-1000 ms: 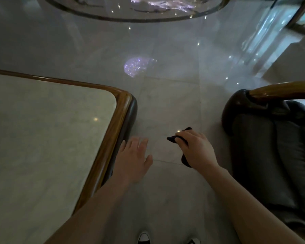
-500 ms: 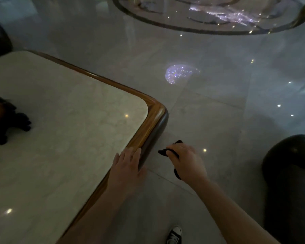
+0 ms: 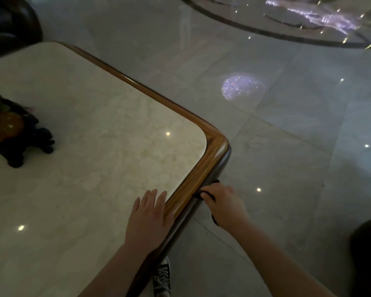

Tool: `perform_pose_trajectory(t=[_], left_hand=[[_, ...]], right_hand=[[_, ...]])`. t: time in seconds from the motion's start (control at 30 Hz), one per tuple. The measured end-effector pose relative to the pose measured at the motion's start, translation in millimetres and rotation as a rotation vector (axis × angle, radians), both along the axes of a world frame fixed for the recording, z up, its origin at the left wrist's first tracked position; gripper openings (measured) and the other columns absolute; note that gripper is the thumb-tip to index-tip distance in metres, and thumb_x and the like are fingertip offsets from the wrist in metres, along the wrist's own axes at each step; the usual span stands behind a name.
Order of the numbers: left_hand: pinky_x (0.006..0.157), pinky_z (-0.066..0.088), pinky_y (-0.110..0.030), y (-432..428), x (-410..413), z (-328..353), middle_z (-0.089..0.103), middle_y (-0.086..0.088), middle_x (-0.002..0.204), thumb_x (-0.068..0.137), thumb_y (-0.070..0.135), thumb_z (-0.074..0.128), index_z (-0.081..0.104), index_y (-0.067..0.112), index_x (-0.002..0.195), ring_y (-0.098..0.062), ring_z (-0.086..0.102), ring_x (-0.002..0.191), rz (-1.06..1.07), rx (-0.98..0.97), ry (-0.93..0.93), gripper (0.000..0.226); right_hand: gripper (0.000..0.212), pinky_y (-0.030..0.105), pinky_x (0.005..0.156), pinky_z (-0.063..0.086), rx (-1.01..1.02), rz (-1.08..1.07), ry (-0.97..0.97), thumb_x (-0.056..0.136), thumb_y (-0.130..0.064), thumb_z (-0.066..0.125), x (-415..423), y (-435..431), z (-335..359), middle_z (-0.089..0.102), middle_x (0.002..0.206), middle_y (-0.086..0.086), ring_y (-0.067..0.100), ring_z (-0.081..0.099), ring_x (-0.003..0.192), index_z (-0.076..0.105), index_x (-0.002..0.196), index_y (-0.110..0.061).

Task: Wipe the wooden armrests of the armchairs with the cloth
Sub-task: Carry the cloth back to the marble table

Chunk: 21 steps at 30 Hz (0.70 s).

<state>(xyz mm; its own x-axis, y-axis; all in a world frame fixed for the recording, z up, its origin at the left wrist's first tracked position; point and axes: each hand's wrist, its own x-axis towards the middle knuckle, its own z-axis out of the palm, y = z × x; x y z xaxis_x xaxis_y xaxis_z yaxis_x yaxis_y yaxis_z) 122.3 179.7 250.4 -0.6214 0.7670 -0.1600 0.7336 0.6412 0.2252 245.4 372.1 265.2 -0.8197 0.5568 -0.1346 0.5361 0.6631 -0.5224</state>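
— What does the head view show at the marble-topped counter (image 3: 99, 146)?

— A person's left hand (image 3: 149, 219) lies flat on the stone near its wooden rim (image 3: 204, 174), fingers (image 3: 151, 196) spread and pointing away from the body.

— And the other hand?

— The right hand (image 3: 224, 205) is curled around a dark cloth (image 3: 210, 187), which is bunched in the grip and pressed against the outer edge of the rim, just short of the counter's rounded corner. A strip of the cloth also shows beneath the wrist.

— Any armchair in sight?

— Only dark rounded shapes: one at the far left corner (image 3: 11, 22) behind the counter, another at the lower right edge (image 3: 367, 254). Neither is clear enough to show an armrest, and both lie well apart from the cloth.

— Anything else on the counter?

— A dark ornament (image 3: 15, 133) with an orange part, at the left edge. Below the counter, one laced sneaker (image 3: 162, 277) stands on the polished tile floor (image 3: 287, 157), which reflects points of light.
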Motion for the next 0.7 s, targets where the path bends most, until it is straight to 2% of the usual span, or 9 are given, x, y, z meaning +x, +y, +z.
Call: perform_pose_trajectory(t=[0.17,0.33,0.5,0.7], left_hand=[[0.114,0.03,-0.052,9,-66,-43,0.043,-0.014,0.15,0.09,0.055,0.022,0.04,0.016,0.145,-0.033,0.036,0.14,-0.057,-0.047,-0.032,0.07],[0.115,0.028,-0.051,22,-113,-98,0.04,-0.014,0.152,0.091,0.056,0.019,0.037,0.017,0.147,-0.033,0.033,0.142,-0.036,-0.086,-0.079,0.071],[0.119,0.021,-0.05,43,-148,-173,0.031,-0.012,0.157,0.091,0.058,0.019,0.028,0.021,0.15,-0.032,0.023,0.146,-0.006,-0.137,-0.077,0.07],[0.117,0.019,-0.056,61,-174,-254,0.027,-0.012,0.159,0.09,0.059,0.018,0.028,0.021,0.149,-0.034,0.018,0.148,0.091,-0.174,-0.049,0.071]], right_hand=[[0.03,0.035,0.087,0.047,0.0,0.052,-0.099,0.102,-0.037,0.043,-59,8,-38,0.063,0.112,-0.008,0.021,0.058,0.098,0.068,0.116,-0.029],[0.029,0.035,0.093,0.044,-0.026,0.065,-0.131,0.102,-0.034,0.045,-115,26,-96,0.064,0.115,-0.007,0.02,0.058,0.101,0.068,0.116,-0.027],[0.027,0.039,0.092,0.047,-0.03,0.086,-0.083,0.102,-0.032,0.047,-175,57,-167,0.065,0.11,-0.003,0.021,0.059,0.102,0.067,0.116,-0.021],[0.024,0.038,0.094,0.042,0.125,0.152,0.064,0.101,-0.027,0.052,-229,71,-245,0.068,0.114,0.002,0.022,0.059,0.102,0.068,0.113,-0.015]])
